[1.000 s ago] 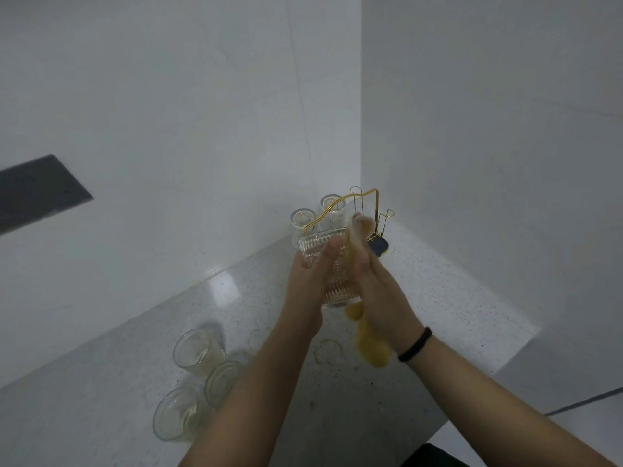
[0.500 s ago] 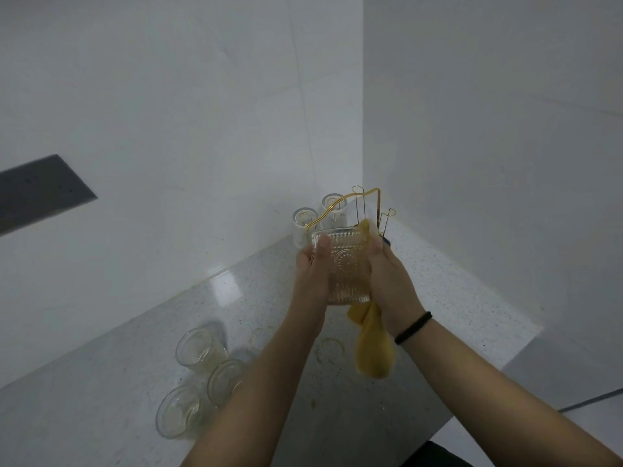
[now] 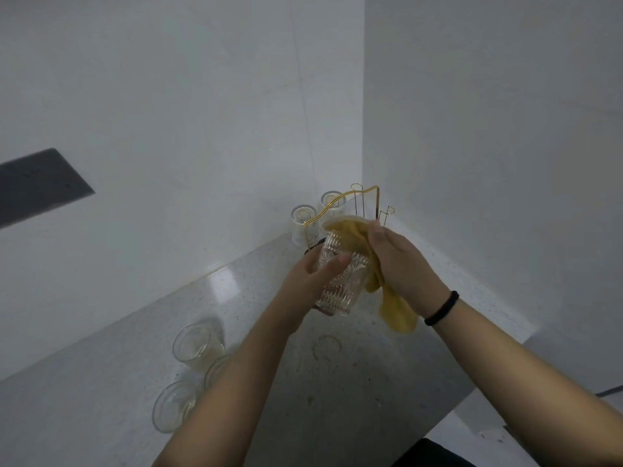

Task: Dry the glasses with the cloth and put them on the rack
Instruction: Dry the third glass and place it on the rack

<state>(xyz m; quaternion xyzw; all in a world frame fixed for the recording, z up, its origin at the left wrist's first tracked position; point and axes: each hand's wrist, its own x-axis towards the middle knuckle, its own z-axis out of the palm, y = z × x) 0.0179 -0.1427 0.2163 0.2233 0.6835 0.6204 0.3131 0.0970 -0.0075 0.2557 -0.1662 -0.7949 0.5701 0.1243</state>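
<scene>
Glass [image 3: 340,281] gripped by left hand [image 3: 315,276]; right hand [image 3: 401,264] pinches cloth [image 3: 354,232] into it

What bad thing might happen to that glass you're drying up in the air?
The patterned glass is held only by the left hand above the hard counter, so it might slip and break. The right hand pushes the yellow cloth in close to the rack, so it might bump it.
</scene>
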